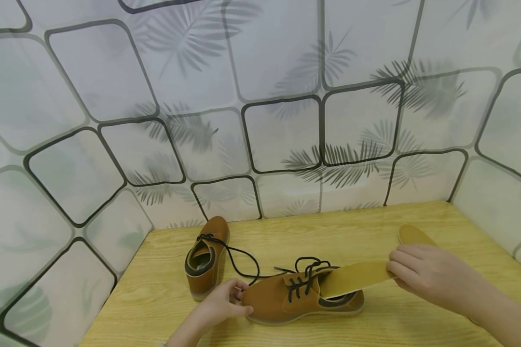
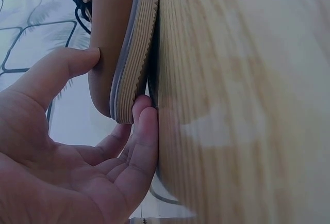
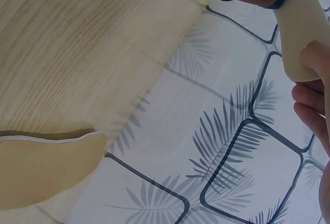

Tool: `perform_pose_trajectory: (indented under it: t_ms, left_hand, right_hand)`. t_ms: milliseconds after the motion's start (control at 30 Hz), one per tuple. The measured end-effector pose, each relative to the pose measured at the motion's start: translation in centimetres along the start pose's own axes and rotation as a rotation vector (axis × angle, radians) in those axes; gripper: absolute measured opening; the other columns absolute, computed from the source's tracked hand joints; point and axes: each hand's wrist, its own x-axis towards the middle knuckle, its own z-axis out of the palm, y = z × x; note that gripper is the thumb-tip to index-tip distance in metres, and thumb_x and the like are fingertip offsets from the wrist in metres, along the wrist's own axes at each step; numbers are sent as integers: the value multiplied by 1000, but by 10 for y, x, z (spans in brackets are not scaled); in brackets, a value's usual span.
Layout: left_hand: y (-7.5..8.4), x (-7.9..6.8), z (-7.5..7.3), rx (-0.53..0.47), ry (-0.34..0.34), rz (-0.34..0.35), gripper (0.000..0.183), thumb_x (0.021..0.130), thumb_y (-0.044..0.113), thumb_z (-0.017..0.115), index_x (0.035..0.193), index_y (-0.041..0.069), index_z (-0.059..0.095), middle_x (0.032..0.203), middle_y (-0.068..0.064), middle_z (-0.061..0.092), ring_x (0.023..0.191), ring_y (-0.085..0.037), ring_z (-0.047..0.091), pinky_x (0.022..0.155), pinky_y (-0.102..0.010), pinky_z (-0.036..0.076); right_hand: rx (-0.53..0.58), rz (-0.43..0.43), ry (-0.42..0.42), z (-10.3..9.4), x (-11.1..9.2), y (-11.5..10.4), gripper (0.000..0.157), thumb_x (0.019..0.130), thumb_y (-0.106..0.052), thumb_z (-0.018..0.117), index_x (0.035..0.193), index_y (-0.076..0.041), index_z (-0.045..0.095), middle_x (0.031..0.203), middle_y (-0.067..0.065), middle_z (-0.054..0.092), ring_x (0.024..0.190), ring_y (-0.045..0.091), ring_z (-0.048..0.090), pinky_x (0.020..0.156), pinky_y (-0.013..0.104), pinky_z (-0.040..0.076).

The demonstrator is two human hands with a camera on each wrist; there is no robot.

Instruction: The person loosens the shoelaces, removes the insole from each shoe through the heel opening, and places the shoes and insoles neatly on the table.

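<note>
A brown lace-up shoe point(image 1: 267, 299) lies on the wooden table, toe pointing left. My left hand point(image 1: 221, 302) grips its toe; in the left wrist view the thumb presses the upper and the fingers point(image 2: 146, 126) reach under the ridged sole. Sticking out of the shoe's opening is a tan insole point(image 1: 358, 277), its front end inside and hidden. My right hand point(image 1: 436, 277) pinches the outer end, with the thumb on one face and fingers behind, as the right wrist view shows. Black laces point(image 1: 297, 289) are tied loosely over the shoe's tongue.
A matching brown shoe point(image 1: 217, 236) stands behind to the left, its black lace trailing across the table point(image 1: 321, 241). Another tan insole point(image 1: 412, 234) lies at the right, partly behind my right hand. Patterned white panels point(image 1: 286, 135) enclose the table's back and sides.
</note>
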Motion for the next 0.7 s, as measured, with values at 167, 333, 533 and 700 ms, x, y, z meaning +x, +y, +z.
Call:
perform_pose_trajectory:
  t_ms: [167,333,533,700]
  left_hand:
    - [0,0,0,-3,-1,5,44,89,3,82,127,-3,59,104,-9,61,93,-18,60,80,-29,53]
    - [0,0,-1,-1,-7,1,44,90,4,82,127,-3,59,105,-9,60,93,-18,59,81,-31,53]
    - [-1,1,-1,-5,-6,-3,43,90,4,81,127,-3,59,104,-8,60,92,-18,59,80,-32,52]
    - [-1,1,-1,-12,-6,-6,44,90,4,82,127,-3,59,104,-9,60,92,-18,60,81,-32,53]
  right_hand:
    - [7,-6,13,-3,1,1,45,118,-22,32,88,-9,64,85,-3,59,74,13,52,66,25,45]
    - [8,-4,11,-3,0,2,45,117,-22,33,89,-9,65,86,-3,60,74,13,53,67,26,46]
    - [-4,-7,6,-6,-1,3,46,117,-21,32,89,-8,65,85,-3,60,74,14,52,66,26,46]
    - [-14,-2,35,-8,2,3,46,117,-19,33,86,-6,64,83,-2,58,72,13,50,64,26,44]
